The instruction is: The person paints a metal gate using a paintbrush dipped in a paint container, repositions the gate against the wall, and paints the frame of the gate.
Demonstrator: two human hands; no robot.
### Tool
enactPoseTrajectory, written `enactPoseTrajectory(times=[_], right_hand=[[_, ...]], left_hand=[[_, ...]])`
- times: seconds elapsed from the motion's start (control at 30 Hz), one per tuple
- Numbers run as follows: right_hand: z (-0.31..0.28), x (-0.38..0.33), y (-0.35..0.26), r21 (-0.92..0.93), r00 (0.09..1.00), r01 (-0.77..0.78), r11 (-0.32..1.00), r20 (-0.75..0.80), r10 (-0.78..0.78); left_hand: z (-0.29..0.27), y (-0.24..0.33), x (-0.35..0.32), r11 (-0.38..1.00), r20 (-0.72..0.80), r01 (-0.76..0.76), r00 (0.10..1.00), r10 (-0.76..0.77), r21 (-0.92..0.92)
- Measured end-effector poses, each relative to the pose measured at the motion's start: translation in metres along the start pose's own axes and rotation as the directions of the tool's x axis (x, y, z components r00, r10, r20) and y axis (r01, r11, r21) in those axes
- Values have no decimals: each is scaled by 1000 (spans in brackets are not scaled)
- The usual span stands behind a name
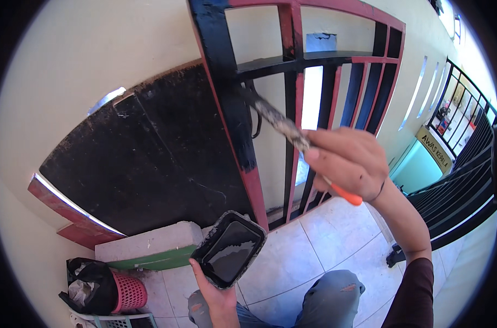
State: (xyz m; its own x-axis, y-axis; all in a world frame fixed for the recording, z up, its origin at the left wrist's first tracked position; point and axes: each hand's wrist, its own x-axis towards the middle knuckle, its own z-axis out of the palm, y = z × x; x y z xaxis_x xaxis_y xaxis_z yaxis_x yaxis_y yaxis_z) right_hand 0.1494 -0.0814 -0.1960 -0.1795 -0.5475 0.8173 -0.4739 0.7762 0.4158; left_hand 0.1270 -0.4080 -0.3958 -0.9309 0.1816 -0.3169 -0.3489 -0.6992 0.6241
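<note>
My right hand (349,161) grips a paintbrush (278,124) with an orange handle end and a paint-crusted middle. Its dark tip reaches the left upright of a barred metal frame (218,44), near a dark handle (255,117); whether the bristles touch is hard to tell. Black paint covers the upper part of that upright, while its lower part shows red. The crossbar and several bars are black with red edges. Low at the centre, my left hand (213,292) supports a black rectangular tray (231,249) from below, tilted, with glossy black paint inside.
A large black board (133,158) leans on the wall beside the frame. Below it lies a white and green block (150,246). A pink basket (131,291) with a black bag stands lower left. Black railings (459,180) run along the right. My knees (330,298) are above the tiled floor (284,262).
</note>
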Motion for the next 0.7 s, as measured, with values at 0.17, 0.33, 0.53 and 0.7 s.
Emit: enactPoseTrajectory(times=[0.17, 0.33, 0.53, 0.7], right_hand=[[20, -16, -16, 40, 987, 24, 999, 161, -30], [19, -39, -48, 221, 948, -106, 970, 318, 31], [18, 13, 3, 141, 985, -100, 985, 151, 78], [35, -25, -39, 15, 985, 31, 999, 167, -33]], left_hand=[[3, -3, 2, 999, -22, -13, 1000, 12, -35], [2, 1, -2, 1000, 39, -9, 999, 9, 0], [7, -1, -1, 1000, 10, -2, 1000, 2, -18], [1, 5, -5, 998, 21, -8, 1000, 9, -58]])
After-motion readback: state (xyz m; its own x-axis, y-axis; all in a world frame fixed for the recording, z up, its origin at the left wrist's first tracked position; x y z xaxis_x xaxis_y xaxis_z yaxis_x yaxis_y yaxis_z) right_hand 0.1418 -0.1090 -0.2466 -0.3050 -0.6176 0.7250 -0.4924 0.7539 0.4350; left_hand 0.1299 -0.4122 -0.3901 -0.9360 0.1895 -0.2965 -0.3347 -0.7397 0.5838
